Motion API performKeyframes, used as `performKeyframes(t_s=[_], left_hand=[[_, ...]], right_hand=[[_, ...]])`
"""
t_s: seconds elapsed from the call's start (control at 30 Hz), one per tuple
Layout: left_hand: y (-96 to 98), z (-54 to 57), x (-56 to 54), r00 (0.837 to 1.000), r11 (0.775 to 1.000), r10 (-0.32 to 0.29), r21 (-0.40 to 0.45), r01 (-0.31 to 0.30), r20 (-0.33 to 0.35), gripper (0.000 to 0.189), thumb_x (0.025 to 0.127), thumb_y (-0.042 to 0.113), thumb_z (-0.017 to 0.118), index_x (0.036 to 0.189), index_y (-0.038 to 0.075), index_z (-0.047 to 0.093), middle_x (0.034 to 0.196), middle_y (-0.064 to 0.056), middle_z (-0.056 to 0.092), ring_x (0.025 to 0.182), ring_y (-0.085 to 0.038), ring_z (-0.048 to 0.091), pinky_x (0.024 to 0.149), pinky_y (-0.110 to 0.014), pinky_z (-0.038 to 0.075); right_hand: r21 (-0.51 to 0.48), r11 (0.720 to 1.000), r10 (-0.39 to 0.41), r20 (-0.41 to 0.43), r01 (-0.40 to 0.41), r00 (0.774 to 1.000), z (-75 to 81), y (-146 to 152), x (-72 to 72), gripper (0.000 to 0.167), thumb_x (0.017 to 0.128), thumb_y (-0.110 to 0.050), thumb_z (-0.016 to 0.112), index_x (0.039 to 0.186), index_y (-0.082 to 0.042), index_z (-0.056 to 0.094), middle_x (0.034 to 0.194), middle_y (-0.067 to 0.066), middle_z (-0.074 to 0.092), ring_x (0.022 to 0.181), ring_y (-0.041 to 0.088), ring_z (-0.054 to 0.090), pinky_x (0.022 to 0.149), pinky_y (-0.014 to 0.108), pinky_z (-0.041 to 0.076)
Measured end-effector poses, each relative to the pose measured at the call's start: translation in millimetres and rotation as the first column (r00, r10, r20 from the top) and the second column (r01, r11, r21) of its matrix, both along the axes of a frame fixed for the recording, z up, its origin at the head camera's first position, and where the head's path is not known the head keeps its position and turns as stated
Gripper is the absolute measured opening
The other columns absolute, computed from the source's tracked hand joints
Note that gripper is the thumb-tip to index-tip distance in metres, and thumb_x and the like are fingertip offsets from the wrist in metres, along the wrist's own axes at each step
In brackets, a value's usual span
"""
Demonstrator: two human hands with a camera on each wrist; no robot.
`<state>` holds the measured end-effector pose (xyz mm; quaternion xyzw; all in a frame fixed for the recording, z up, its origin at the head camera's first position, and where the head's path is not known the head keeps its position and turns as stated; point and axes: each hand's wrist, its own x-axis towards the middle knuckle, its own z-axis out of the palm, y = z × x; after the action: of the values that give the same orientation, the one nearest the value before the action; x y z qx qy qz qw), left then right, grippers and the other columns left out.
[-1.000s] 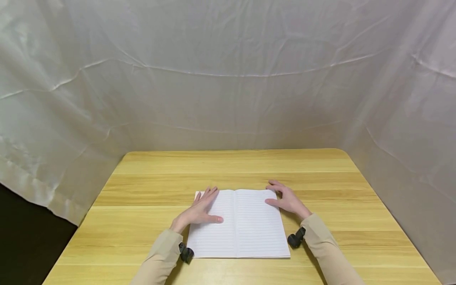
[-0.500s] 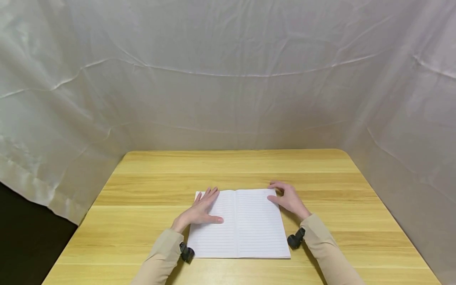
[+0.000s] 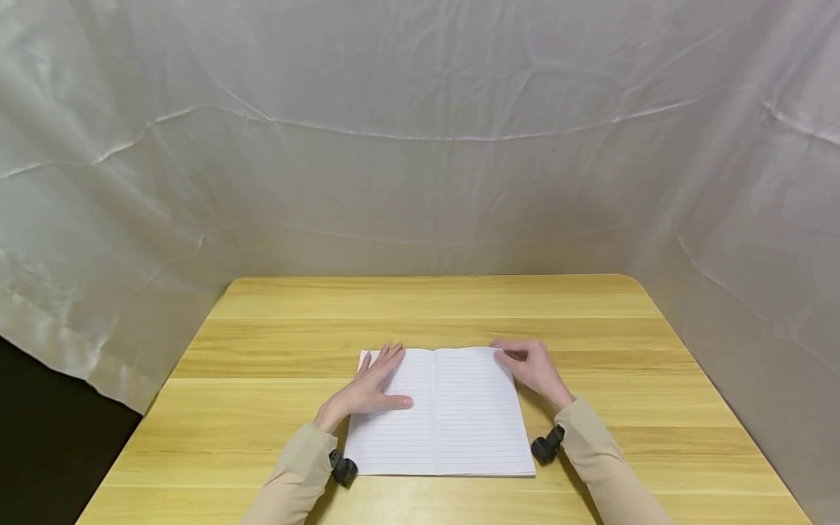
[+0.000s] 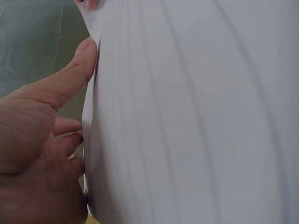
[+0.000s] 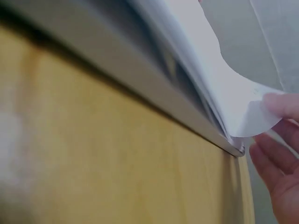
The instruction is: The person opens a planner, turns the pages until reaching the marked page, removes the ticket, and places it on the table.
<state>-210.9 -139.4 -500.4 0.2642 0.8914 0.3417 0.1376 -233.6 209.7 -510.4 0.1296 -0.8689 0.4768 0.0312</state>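
Note:
An open notebook [image 3: 480, 419] with lined white pages lies flat on the wooden table. My left hand [image 3: 364, 394] rests on its left page, fingers spread and thumb pointing toward the centre fold. At the upper right corner, my right hand [image 3: 537, 370] pinches the paper between thumb and fingers. In the right wrist view the page corner [image 5: 250, 105] bends up away from the sheets below, with the thumb [image 5: 280, 105] on its upper face and fingers beneath. The left wrist view shows the left thumb [image 4: 70, 74] against the ruled page [image 4: 187, 116].
The wooden table [image 3: 262, 350] reaches beyond the notebook on all sides. A pale fabric curtain [image 3: 433, 182] hangs behind it and along both sides. Small black wrist cameras [image 3: 344, 468] sit at the cuffs of the beige sleeves [image 3: 295, 467].
The right thumb and fingers have drawn together and now pinch the right page's upper corner, which has lifted slightly. The left hand has stayed in place.

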Motion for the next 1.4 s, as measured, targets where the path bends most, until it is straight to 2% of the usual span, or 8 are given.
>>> performKeyframes(t_s=[0.4,0.57,0.77,0.9,1.03,1.17,1.3,1.4], left_hand=[[-1.3,3.6,7.0,1.000,0.997,0.006,0.075,-0.008,0.027,0.092,0.095,0.038,0.068,0.160,0.000,0.015,0.170,-0.018,0.009,0.158,-0.038,-0.004,0.125,-0.061,-0.014],[0.0,5.4,11.1,0.997,0.993,0.027,0.114,-0.034,0.067,0.083,0.100,0.039,0.060,0.162,0.007,0.014,0.170,-0.017,0.009,0.159,-0.033,-0.003,0.127,-0.055,-0.012],[4.7,7.0,17.3,0.993,0.978,0.031,0.199,-0.054,0.117,0.068,0.106,0.037,0.051,0.162,0.016,0.020,0.170,-0.016,0.013,0.159,-0.034,0.004,0.129,-0.055,-0.001],[9.3,6.9,19.6,0.998,0.969,-0.010,0.249,-0.005,0.059,0.061,0.107,0.031,0.049,0.161,0.014,0.025,0.167,-0.015,0.026,0.157,-0.036,0.014,0.129,-0.056,0.007],[15.2,6.8,21.2,0.998,0.958,-0.055,0.282,0.053,0.001,0.057,0.107,0.027,0.048,0.159,0.011,0.030,0.162,-0.016,0.038,0.152,-0.037,0.031,0.126,-0.058,0.020],[20.1,7.1,22.9,0.997,0.957,-0.081,0.282,0.074,0.014,0.054,0.108,0.028,0.047,0.158,0.012,0.035,0.159,-0.012,0.044,0.150,-0.032,0.038,0.123,-0.055,0.029],[22.6,7.7,23.8,0.995,0.959,-0.082,0.276,0.064,0.055,0.051,0.108,0.030,0.045,0.155,0.010,0.040,0.160,-0.009,0.042,0.153,-0.031,0.032,0.126,-0.055,0.023],[23.8,7.7,24.2,0.994,0.959,-0.080,0.277,0.055,0.079,0.049,0.108,0.030,0.044,0.153,0.010,0.043,0.161,-0.009,0.040,0.155,-0.032,0.028,0.127,-0.056,0.020]], right_hand=[[0.022,0.989,0.149,0.011,-0.149,0.989,11.8,-2,15.6,0.031,0.100,-0.025,0.063,0.122,-0.005,0.072,0.124,0.014,0.072,0.114,0.025,0.070,0.093,0.019,0.054],[0.006,0.965,0.261,0.076,-0.262,0.962,15.6,-3,19.7,0.036,0.099,-0.027,0.065,0.129,-0.007,0.069,0.134,0.011,0.067,0.127,0.030,0.063,0.099,0.014,0.049],[0.023,0.925,0.376,0.094,-0.379,0.922,22.2,-6,23.2,0.036,0.100,-0.025,0.064,0.130,-0.006,0.068,0.145,0.013,0.058,0.138,0.037,0.051,0.102,0.009,0.043],[0.044,0.900,0.426,0.118,-0.433,0.897,27.2,-8,25.6,0.038,0.100,-0.027,0.063,0.132,-0.006,0.067,0.149,0.015,0.054,0.140,0.039,0.048,0.104,0.010,0.042],[0.077,0.875,0.464,0.149,-0.478,0.873,32.1,-11,28.6,0.039,0.101,-0.030,0.062,0.133,-0.009,0.066,0.152,0.014,0.051,0.143,0.040,0.044,0.110,0.019,0.043],[0.081,0.851,0.501,0.173,-0.519,0.848,35.1,-14,30.8,0.037,0.101,-0.029,0.062,0.133,-0.011,0.066,0.155,0.014,0.047,0.145,0.041,0.042,0.113,0.025,0.042],[0.070,0.840,0.520,0.180,-0.538,0.835,36.3,-17,32.3,0.036,0.100,-0.028,0.062,0.132,-0.012,0.067,0.155,0.015,0.046,0.145,0.041,0.042,0.115,0.028,0.040],[0.077,0.831,0.532,0.180,-0.551,0.828,35.1,-19,32.6,0.036,0.101,-0.028,0.062,0.133,-0.011,0.067,0.155,0.016,0.046,0.145,0.041,0.042,0.118,0.039,0.040]])
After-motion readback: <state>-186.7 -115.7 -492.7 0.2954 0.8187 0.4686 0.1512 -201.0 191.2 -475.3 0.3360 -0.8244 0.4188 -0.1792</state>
